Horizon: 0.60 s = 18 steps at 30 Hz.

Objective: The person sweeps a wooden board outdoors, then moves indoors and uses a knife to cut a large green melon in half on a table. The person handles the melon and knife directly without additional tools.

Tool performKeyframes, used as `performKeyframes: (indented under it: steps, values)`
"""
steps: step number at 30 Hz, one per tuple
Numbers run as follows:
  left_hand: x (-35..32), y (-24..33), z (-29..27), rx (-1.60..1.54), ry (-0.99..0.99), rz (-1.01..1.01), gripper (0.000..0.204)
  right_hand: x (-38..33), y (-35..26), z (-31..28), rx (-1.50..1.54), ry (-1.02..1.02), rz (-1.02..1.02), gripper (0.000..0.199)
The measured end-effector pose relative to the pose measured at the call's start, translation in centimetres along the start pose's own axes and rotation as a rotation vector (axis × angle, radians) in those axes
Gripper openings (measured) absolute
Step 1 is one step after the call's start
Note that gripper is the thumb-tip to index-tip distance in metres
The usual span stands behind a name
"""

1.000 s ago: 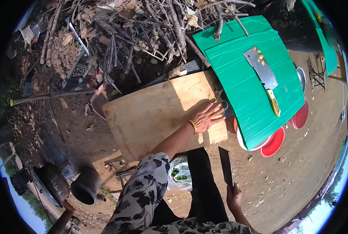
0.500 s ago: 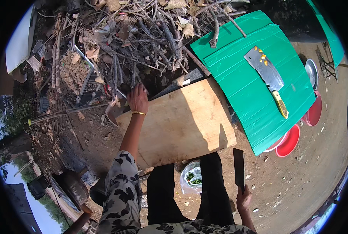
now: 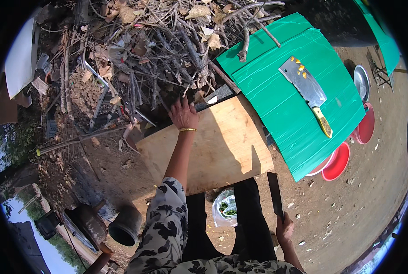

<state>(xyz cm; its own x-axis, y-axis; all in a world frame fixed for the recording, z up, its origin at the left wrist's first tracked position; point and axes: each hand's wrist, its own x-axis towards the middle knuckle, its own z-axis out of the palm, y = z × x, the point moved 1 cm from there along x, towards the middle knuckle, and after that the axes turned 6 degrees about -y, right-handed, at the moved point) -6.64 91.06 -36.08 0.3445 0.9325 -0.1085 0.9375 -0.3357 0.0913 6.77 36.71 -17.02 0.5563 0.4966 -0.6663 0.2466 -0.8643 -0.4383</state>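
My left hand (image 3: pixel 184 115) rests at the far edge of a wooden cutting board (image 3: pixel 199 157), fingers stretched out beyond it toward the twigs. It holds nothing. Down at the right, beside my leg, my right hand (image 3: pixel 285 229) is closed around the handle of a cleaver (image 3: pixel 275 195), whose dark blade points up and away from me. The handle is mostly hidden in the fist. A second cleaver (image 3: pixel 308 86), with a yellowish handle, lies on a green corrugated sheet (image 3: pixel 277 114) to the right; small orange-yellow pieces (image 3: pixel 301 68) sit on its blade.
Behind the board is a heap of twigs and dry leaves (image 3: pixel 167 50). Red basins (image 3: pixel 336 162) and a metal bowl (image 3: pixel 361 82) stand past the green sheet. A clear plastic bag (image 3: pixel 225 209) with green vegetables sits between my legs. A dark bucket (image 3: pixel 125 225) stands at left.
My left hand has slid rightward along the board's far edge, and its fingers have spread. The right hand still holds the cleaver low at the side. The whole view has shifted slightly.
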Motion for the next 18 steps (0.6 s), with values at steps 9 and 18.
performKeyframes:
  steps: [9,18]
  values:
    - [-2.2,4.4,1.8,-0.284,0.107,0.066,0.05,0.6,0.5,0.0,-0.025,-0.013,0.059,0.019]
    - [2.6,-0.1,4.2,-0.355,0.122,-0.052,0.019,0.6,0.1,0.0,-0.002,0.035,-0.007,0.014]
